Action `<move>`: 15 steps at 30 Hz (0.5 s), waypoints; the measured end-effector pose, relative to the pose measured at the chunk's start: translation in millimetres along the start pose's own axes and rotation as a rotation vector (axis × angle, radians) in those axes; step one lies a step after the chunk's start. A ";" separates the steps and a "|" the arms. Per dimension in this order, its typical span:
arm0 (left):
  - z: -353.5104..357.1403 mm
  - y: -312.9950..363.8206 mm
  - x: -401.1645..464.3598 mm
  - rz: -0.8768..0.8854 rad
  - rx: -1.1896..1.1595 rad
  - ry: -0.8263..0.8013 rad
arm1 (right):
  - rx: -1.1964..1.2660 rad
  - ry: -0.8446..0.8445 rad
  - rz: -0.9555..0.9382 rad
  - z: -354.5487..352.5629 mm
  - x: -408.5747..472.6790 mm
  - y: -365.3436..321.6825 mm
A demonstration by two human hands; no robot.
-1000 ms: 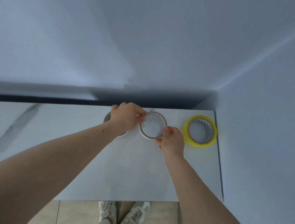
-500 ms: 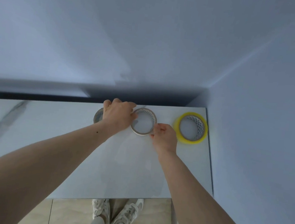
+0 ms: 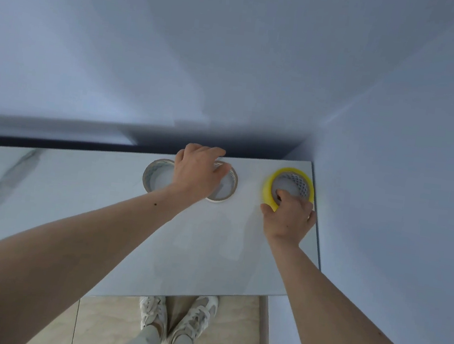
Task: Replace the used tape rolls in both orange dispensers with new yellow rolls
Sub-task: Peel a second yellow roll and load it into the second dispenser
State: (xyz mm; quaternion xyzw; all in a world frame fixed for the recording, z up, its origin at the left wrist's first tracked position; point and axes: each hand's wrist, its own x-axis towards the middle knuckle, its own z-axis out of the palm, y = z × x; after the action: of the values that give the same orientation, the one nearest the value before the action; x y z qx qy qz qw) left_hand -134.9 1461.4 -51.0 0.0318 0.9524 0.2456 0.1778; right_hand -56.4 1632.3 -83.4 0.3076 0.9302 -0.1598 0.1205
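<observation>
Two nearly used-up tape rolls lie flat side by side near the far edge of the white marble table point(image 3: 210, 250). My left hand point(image 3: 197, 174) rests over the right one point(image 3: 228, 189), fingers on its far rim; the left one point(image 3: 154, 174) lies free beside my wrist. A full yellow tape roll point(image 3: 271, 187) with a white lattice core lies at the table's far right corner. My right hand point(image 3: 289, 216) grips its near rim, with a finger hooked inside the core. No orange dispenser is in view.
A pale wall point(image 3: 403, 193) runs close along the table's right edge, and another stands behind its far edge. Below the table's near edge I see my own shoes point(image 3: 176, 317) on a beige tiled floor.
My right hand let go of the used roll and moved right onto the yellow roll. My left hand slid from the left used roll onto the right one.
</observation>
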 end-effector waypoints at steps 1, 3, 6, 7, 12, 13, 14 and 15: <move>1.0 0.3 -1.6 0.002 -0.007 -0.001 | -0.011 -0.005 -0.002 1.2 0.3 2.0; 1.3 1.5 -4.8 0.008 -0.019 -0.004 | 0.013 0.010 -0.004 1.4 1.4 4.1; -2.6 4.8 -9.6 0.017 -0.055 -0.016 | 0.057 0.033 0.009 -5.5 1.0 1.8; -4.9 6.8 -11.3 0.023 -0.073 -0.019 | 0.081 0.046 0.022 -9.6 0.8 0.2; -20.8 25.8 -22.7 0.014 -0.334 -0.098 | 0.358 0.026 0.139 -40.3 0.5 -12.4; -23.7 30.3 -25.6 -0.009 -0.395 -0.121 | 0.447 0.009 0.165 -47.8 -1.3 -16.8; -26.0 34.7 -28.0 -0.042 -0.459 -0.143 | 0.556 -0.008 0.184 -55.1 -4.1 -21.0; -28.5 39.0 -30.5 -0.083 -0.528 -0.163 | 0.673 -0.029 0.198 -64.1 -8.8 -26.5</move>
State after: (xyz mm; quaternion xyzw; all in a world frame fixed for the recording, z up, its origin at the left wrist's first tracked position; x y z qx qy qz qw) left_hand -117.5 1478.2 0.8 -0.0349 0.8385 0.4744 0.2658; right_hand -73.8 1631.3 -15.6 0.4163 0.7894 -0.4494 0.0407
